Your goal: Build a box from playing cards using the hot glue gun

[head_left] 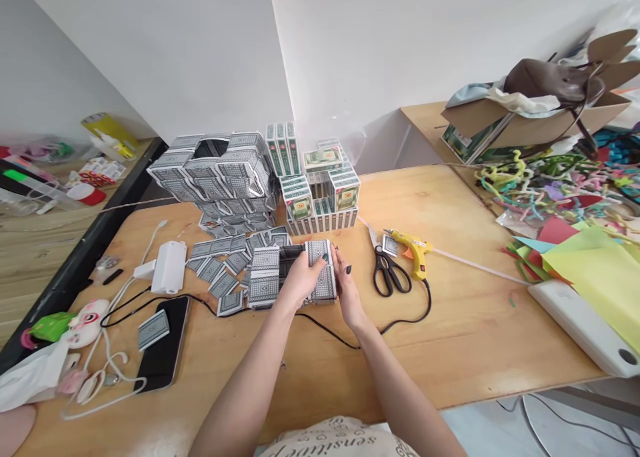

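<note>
A low box-shaped piece built of grey-patterned playing cards (265, 277) lies in front of me, with a dark gap in its middle. My left hand (301, 278) is closed on its right-hand section, thumb across the top cards and the other fingers hidden in the gap. Along the outer right side, my right hand (347, 287) rests with fingers stretched out, touching the wall. Loose playing cards (223, 284) are scattered to the left of the piece. Behind it stands a larger stacked card structure (225, 170), beside several small card boxes (345, 200).
Black scissors (387, 273) and a yellow glue gun (419, 253) lie to the right; the gun's black cable passes before my hands. A phone (163, 350) with a card on it, a white adapter (169, 267) and cables are left. Coloured paper (595, 270) and a white power bank (580, 323) sit right.
</note>
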Motion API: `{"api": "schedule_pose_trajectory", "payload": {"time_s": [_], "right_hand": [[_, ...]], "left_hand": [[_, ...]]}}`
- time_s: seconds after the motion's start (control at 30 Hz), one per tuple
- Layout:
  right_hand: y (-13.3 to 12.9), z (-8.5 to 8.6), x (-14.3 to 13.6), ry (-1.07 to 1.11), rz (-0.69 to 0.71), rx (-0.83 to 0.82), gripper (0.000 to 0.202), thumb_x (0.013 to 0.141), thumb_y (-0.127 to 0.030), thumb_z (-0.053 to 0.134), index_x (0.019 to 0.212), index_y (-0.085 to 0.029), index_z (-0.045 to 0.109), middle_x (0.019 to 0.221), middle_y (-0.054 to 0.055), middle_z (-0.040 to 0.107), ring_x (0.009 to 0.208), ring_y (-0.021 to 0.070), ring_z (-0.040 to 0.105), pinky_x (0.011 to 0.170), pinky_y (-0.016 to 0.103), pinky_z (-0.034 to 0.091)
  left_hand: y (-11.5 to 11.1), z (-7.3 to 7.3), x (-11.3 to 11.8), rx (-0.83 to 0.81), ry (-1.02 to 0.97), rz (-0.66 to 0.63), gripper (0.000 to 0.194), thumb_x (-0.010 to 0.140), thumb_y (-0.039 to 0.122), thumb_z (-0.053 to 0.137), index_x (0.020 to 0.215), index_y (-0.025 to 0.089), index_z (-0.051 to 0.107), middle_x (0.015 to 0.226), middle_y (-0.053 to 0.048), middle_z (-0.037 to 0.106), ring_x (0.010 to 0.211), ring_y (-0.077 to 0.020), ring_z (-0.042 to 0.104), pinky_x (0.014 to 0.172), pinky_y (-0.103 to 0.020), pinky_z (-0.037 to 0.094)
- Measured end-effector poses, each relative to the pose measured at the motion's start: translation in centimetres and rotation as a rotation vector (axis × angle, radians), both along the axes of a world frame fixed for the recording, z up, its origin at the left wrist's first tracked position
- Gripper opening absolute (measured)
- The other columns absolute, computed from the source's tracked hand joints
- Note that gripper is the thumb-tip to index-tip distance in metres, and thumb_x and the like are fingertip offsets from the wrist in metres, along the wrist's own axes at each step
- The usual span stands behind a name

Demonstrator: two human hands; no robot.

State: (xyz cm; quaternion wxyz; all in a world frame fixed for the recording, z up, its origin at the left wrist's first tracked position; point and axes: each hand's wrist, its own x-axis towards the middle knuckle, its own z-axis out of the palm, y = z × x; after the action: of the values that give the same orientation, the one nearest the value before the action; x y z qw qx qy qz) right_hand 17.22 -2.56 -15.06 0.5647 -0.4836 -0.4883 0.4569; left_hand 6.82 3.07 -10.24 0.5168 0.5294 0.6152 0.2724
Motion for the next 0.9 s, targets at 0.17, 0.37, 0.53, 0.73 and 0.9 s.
{"api": "schedule_pose_trajectory", "payload": {"time_s": [0.17,0.37,0.53,0.73,0.9], "right_hand": [[-0.3,0.0,0.0,0.069,0.032,-0.003,0.065,0.087,-0.059,0.021,0.141,-0.023,0.016,0.149,0.003,0.016,0.136,0.0178,0.013,0.111,0.044,0.016],[-0.5,2.0,0.5,-0.085,0.071,0.031,0.063,0.089,-0.054,0.024,0.142,-0.023,0.012,0.149,0.004,0.016,0.136,0.0193,0.016,0.111,0.044,0.017],[-0.5,3.2,0.8,-0.332,0.093,0.042,0.066,0.088,-0.054,0.028,0.142,-0.022,0.008,0.149,0.007,0.017,0.135,0.0218,0.018,0.11,0.045,0.019],[-0.5,3.1,1.2,-0.498,0.122,0.075,0.065,0.09,-0.051,0.021,0.143,-0.019,0.001,0.149,0.008,0.013,0.136,0.0218,0.014,0.109,0.045,0.02],[-0.3,3.8,1.4,-0.728,0.095,0.13,0.076,0.085,-0.058,0.029,0.143,-0.015,0.007,0.146,0.014,0.022,0.135,0.0303,0.016,0.107,0.055,0.016]], "left_hand": [[-0.1,0.2,0.1,0.053,0.013,-0.023,0.024,0.077,0.029,0.057,0.096,0.016,0.06,0.099,-0.01,0.066,0.091,-0.0234,0.06,0.078,-0.032,0.045],[-0.1,0.4,0.0,0.069,0.014,-0.055,0.024,0.076,0.028,0.055,0.095,0.015,0.061,0.097,-0.01,0.067,0.089,-0.0231,0.061,0.076,-0.032,0.046],[-0.1,1.0,0.1,0.115,0.092,-0.057,0.02,0.077,0.028,0.053,0.089,0.014,0.061,0.092,-0.01,0.067,0.086,-0.0235,0.061,0.075,-0.032,0.045],[-0.3,1.0,0.1,0.11,0.011,-0.069,0.022,0.077,0.028,0.053,0.092,0.015,0.062,0.094,-0.009,0.068,0.088,-0.0228,0.062,0.076,-0.031,0.046],[-0.3,0.7,0.1,0.111,-0.062,-0.057,0.024,0.077,0.03,0.055,0.094,0.016,0.063,0.094,-0.008,0.068,0.089,-0.0222,0.062,0.076,-0.029,0.046]]}}
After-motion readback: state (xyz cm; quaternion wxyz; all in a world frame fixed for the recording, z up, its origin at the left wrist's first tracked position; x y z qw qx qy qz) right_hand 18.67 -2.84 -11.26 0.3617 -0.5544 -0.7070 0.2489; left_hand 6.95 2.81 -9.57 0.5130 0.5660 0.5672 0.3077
